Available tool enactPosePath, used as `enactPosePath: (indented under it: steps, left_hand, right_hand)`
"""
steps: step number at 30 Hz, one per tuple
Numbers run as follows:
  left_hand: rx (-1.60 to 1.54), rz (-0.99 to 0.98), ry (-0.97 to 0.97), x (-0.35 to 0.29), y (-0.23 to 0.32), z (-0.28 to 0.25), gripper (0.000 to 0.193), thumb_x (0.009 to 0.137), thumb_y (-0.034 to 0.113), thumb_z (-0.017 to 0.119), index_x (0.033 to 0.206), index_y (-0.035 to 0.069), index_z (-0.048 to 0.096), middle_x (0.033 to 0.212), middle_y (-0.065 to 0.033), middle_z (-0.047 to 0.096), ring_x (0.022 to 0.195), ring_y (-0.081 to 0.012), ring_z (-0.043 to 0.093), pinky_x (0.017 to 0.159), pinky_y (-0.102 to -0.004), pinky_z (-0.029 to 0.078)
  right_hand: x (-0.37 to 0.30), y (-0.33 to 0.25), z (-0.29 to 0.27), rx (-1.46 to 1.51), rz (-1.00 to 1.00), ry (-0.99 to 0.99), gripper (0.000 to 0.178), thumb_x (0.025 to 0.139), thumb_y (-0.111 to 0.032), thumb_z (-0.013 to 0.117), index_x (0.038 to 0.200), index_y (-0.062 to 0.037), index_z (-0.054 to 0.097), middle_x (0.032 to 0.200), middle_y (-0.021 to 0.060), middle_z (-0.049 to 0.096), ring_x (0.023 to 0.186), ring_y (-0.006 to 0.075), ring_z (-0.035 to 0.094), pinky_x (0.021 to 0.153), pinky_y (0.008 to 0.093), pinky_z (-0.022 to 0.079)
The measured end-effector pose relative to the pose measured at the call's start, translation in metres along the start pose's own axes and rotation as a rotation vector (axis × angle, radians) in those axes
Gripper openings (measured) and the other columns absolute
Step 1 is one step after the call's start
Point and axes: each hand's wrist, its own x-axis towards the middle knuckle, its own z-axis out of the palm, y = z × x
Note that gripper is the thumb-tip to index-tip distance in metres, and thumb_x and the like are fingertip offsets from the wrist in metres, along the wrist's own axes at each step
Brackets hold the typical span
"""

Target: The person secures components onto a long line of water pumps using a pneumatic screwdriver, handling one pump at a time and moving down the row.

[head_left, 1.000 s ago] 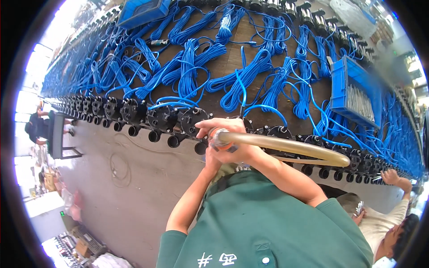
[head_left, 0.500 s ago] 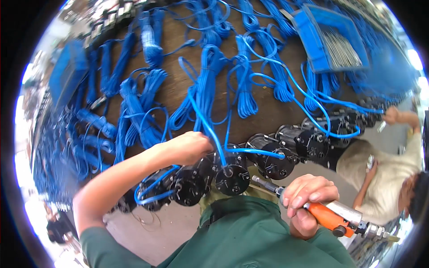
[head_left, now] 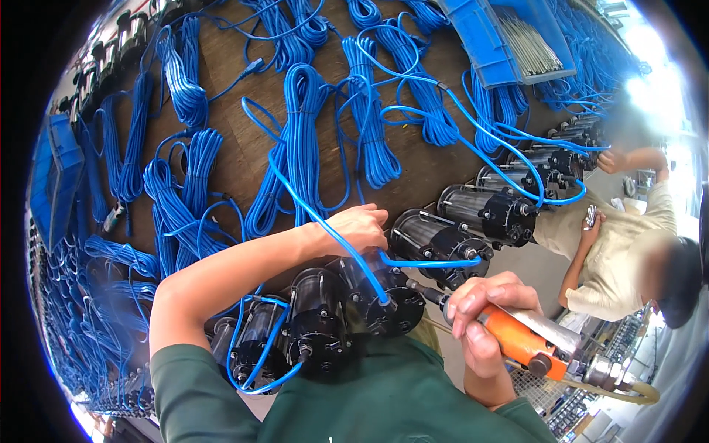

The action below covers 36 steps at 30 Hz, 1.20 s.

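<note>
My right hand point(head_left: 493, 314) is wrapped round an orange and silver air driver point(head_left: 528, 341). Its dark socket tip point(head_left: 421, 289) points left, beside the black end cap point(head_left: 395, 314) of a clear-walled cylinder unit; whether they touch I cannot tell. My left hand point(head_left: 358, 227) is bent over the far end of that cylinder unit, fingers curled and pointing right; its grip is partly hidden. A blue cable point(head_left: 325, 221) passes in front of my left wrist and enters the end cap. Just right stands another cylinder unit point(head_left: 436, 244), with a blue cable at its cap.
Cylinder units line the near bench edge, including one on the left point(head_left: 317, 317) with a looped cable. Bundled blue cables point(head_left: 303, 125) cover the brown bench point(head_left: 244, 85). A blue bin point(head_left: 491, 70) holds metal rods. At right, a co-worker in a beige shirt point(head_left: 617, 273) stands close.
The view has shifted, bringing the bench and cylinder units nearer. My left hand has moved right and toward the cylinder's far end. The air driver stays in my right hand near the cap.
</note>
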Motion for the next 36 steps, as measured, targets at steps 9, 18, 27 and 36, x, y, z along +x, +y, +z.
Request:
enactPosePath:
  steps: [9,18,27,36]
  left_hand:
    - [0.037,0.063,0.018,-0.003,-0.004,0.001,0.012,0.069,0.017,0.075,0.075,0.008,0.071,0.069,-0.0089,0.061,0.084,-0.0275,0.058,0.080,-0.0405,0.045]
    - [-0.004,0.090,0.084,-0.006,-0.013,0.023,0.022,0.073,0.023,0.075,0.076,0.003,0.068,0.074,-0.0147,0.063,0.085,-0.0336,0.062,0.076,-0.0447,0.051]
    - [0.011,-0.069,0.184,-0.026,0.015,0.009,0.017,0.075,0.006,0.068,0.090,0.001,0.066,0.092,-0.0175,0.065,0.094,-0.0358,0.062,0.079,-0.0458,0.052]
    - [0.088,-0.261,0.273,-0.097,0.041,0.038,0.012,0.076,0.018,0.072,0.076,0.007,0.067,0.077,-0.0066,0.063,0.086,-0.0275,0.062,0.074,-0.0406,0.052]
  right_hand:
    - [0.001,0.029,0.014,-0.045,0.019,-0.030,0.032,0.084,0.001,0.063,0.116,0.0010,0.058,0.097,0.0181,0.064,0.069,0.0168,0.064,0.061,0.0283,0.057]
    - [-0.003,0.043,0.015,-0.078,-0.056,-0.039,0.028,0.082,-0.001,0.066,0.109,0.0043,0.061,0.086,0.0135,0.064,0.067,0.0166,0.065,0.057,0.0270,0.056]
    - [-0.005,0.034,0.024,-0.202,0.046,-0.113,0.039,0.081,-0.001,0.066,0.119,0.0014,0.062,0.089,0.0136,0.068,0.066,0.0146,0.064,0.061,0.0269,0.055]
    - [-0.005,-0.032,0.049,-0.170,-0.122,-0.215,0.036,0.080,0.006,0.063,0.114,0.0007,0.055,0.087,0.0129,0.062,0.062,0.0189,0.063,0.059,0.0327,0.055]
